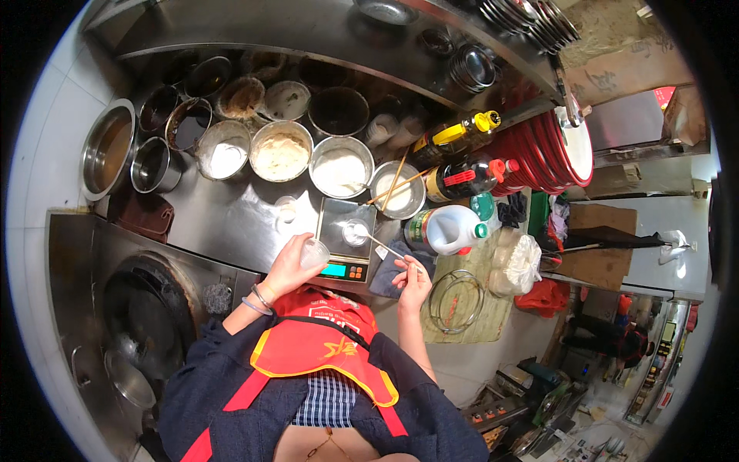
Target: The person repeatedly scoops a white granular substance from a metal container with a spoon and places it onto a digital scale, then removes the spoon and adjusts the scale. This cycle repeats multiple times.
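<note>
My left hand (293, 261) grips a clear plastic cup (314, 254) beside the front left corner of a digital kitchen scale (327, 242). The thin handle of a spoon (384, 245) is between the fingers of my right hand (413, 281). Its tip reaches into a small clear cup (353, 233) on the scale's plate, where some white stuff shows. The scale's display is lit. Another small clear cup (286, 209) stands on the steel counter, left of the scale. Behind the scale are steel pots of white powder (338, 168) and a pale yellowish powder (281, 151).
Chopsticks (395, 183) lie across a steel bowl (411, 203). Right of it stand dark sauce bottles (459, 179) and a white jug (453, 230). A grey cloth (384, 277) lies near my right hand. A wok (151, 317) sits at left. Someone in dark clothes (615, 342) is far off at right.
</note>
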The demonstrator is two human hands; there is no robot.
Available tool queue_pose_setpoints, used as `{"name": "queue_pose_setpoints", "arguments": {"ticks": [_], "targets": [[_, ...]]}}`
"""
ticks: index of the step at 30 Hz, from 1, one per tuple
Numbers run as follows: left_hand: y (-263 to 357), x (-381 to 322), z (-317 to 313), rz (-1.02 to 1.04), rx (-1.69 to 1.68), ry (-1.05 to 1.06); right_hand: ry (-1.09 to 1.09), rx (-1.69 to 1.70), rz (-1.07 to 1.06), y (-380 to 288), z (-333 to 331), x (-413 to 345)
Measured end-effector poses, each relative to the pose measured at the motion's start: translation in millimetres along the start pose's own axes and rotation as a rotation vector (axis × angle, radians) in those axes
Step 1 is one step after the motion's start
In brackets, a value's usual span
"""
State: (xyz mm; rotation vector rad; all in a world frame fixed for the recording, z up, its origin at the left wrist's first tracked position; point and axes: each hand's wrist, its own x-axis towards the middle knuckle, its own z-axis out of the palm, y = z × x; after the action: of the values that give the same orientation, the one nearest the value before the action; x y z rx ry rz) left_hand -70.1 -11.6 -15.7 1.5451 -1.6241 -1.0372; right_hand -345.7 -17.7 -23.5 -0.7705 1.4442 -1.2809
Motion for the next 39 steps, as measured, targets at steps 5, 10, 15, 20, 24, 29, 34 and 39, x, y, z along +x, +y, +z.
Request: {"name": "queue_pose_setpoints", "arguments": {"ticks": [5,10,15,20,24,29,34,39], "targets": [[1.6,-3.1,-2.7,-0.026,0.048,0.046,0.077,0.216,0.215,4.5,-7.2,3.2],[0.9,-5.2,-2.4,-0.036,0.034,0.065,0.069,0.330,0.260,8.2,-12.1,2.0],[2.1,-7.2,-1.0,-0.024,0.031,0.068,0.047,0.330,0.246,7.8,-15.4,-0.2],[2.4,-9.8,-0.9,-0.020,0.015,0.071,0.049,0.310,0.219,5.7,-17.3,-1.8],[1.4,-12.6,-2.8,-0.024,0.034,0.073,0.051,0.306,0.204,4.5,-15.0,-2.6],[0.8,-16.6,-6.5,-0.034,0.028,0.087,0.071,0.254,0.190,0.7,-8.8,-4.1],[-2.1,-18.5,-8.1,-0.033,0.038,0.101,0.073,0.132,0.107,-2.2,-3.5,-6.5],[-2.6,-18.2,-9.2,-0.035,0.037,0.100,0.041,0.030,0.013,-0.1,-1.9,-7.1]]}}
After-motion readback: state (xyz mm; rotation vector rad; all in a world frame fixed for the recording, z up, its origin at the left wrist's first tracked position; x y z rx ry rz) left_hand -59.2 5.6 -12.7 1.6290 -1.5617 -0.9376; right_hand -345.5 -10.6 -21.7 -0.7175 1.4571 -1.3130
